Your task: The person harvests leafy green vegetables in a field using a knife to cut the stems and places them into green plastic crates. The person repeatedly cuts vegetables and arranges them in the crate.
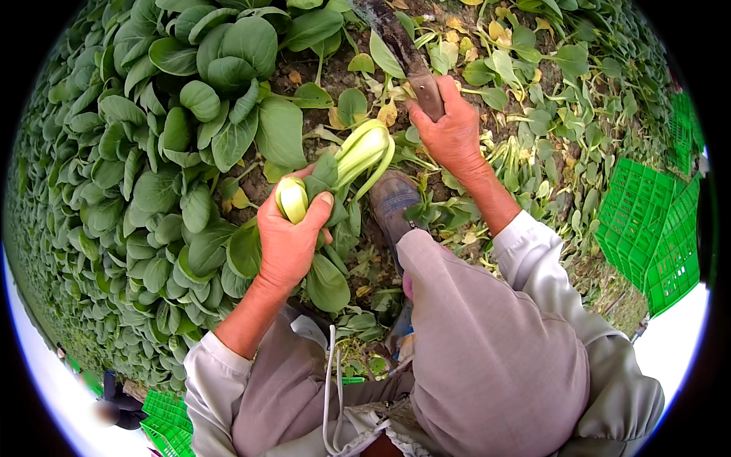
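Note:
My left hand (294,228) is closed around bok choy. One pale, cut base (292,199) pokes out above the fist, while a second bok choy head (363,149) extends from the hand toward the upper right with its base outward. Dark green leaves hang below my fingers. In my right hand (448,128) is the brown handle (426,91) of a knife. Its dark, soiled blade (391,31) points away to the top edge, where the tip is cut off from view. The blade is apart from the held bok choy.
Dense bok choy plants (171,143) grow on the left. Trimmed leaves (537,120) cover the soil on the right. Green plastic crates (639,223) stand at far right, another crate (165,423) at lower left near a person (117,403). My shoe (394,200) is below the hands.

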The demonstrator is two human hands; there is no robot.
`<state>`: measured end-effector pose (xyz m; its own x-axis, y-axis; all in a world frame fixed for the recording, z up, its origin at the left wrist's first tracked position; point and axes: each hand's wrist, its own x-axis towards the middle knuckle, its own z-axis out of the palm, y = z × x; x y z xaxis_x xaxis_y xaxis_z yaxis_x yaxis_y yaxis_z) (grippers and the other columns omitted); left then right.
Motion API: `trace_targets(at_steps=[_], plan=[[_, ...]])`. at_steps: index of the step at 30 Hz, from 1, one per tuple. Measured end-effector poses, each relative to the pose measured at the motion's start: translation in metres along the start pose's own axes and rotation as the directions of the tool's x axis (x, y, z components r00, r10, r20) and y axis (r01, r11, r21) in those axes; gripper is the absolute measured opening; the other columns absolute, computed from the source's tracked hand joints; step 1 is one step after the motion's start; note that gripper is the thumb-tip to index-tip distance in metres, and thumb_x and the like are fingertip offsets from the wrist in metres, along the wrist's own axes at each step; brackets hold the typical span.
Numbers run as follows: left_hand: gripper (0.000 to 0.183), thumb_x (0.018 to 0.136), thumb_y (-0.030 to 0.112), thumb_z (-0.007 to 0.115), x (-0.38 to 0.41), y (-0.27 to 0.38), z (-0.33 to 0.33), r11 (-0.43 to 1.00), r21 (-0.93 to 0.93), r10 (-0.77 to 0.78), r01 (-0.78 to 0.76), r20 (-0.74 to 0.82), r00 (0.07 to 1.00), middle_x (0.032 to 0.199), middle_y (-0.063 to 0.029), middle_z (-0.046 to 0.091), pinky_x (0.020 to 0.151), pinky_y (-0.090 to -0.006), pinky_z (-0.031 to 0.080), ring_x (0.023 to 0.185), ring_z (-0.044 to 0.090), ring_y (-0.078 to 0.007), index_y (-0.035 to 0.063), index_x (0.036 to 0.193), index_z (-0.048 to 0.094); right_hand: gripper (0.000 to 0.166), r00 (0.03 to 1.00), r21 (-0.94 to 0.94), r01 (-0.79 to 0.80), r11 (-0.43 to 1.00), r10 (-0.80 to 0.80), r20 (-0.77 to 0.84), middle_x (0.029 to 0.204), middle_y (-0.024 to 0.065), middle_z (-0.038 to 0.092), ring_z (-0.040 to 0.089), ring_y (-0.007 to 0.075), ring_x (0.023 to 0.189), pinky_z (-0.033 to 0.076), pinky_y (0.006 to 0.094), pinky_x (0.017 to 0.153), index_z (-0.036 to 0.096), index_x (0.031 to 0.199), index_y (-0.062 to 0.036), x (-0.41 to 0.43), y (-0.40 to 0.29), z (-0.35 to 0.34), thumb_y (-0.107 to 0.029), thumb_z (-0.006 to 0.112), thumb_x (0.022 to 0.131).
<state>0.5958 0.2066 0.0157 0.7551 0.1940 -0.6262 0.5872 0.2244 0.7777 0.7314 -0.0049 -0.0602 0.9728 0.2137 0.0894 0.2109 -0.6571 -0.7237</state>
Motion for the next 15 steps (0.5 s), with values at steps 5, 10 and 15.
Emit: trace_targets(at_steps=[5,10,15], plan=[[0.049,0.087,0.012,0.070,-0.005,-0.002,0.001,0.991,-0.131,0.025,-0.024,0.003,1.000,0.090,-0.0016,0.064,0.051,-0.0220,0.048,0.064,0.057,-0.0066,-0.0015,0.130,0.051,0.050,0.978,0.410,-0.093,0.907,0.006,0.209,0.096,0.0114,0.068,0.058,0.0158,0.054,0.049,0.0296,0.050,0.055,0.116,-0.0022,0.006,-0.006,-0.016,-0.028,0.079,0.080],[0.061,0.085,0.015,0.073,-0.008,0.036,-0.018,0.994,0.113,-0.052,0.011,0.372,0.927,0.107,-0.0053,0.064,0.053,-0.0212,0.049,0.059,0.052,-0.0055,0.0031,0.139,0.048,0.049,0.717,0.636,-0.678,0.368,0.143,0.682,0.106,0.0168,0.067,0.042,0.0033,0.044,0.034,0.0187,0.036,0.049,0.115,-0.0020,-0.003,-0.031,-0.012,-0.027,0.076,0.083],[0.050,0.088,0.024,0.067,0.017,0.060,-0.064,0.959,0.196,0.162,-0.204,0.214,0.963,0.130,-0.0162,0.060,0.078,-0.0276,0.053,0.099,0.064,-0.0175,-0.0032,0.129,0.056,0.052,0.652,0.631,-0.719,0.292,-0.033,0.758,0.115,0.0229,0.064,0.053,0.0071,0.054,0.039,0.0187,0.042,0.048,0.115,-0.0034,0.003,-0.040,-0.013,-0.022,0.078,0.077]])
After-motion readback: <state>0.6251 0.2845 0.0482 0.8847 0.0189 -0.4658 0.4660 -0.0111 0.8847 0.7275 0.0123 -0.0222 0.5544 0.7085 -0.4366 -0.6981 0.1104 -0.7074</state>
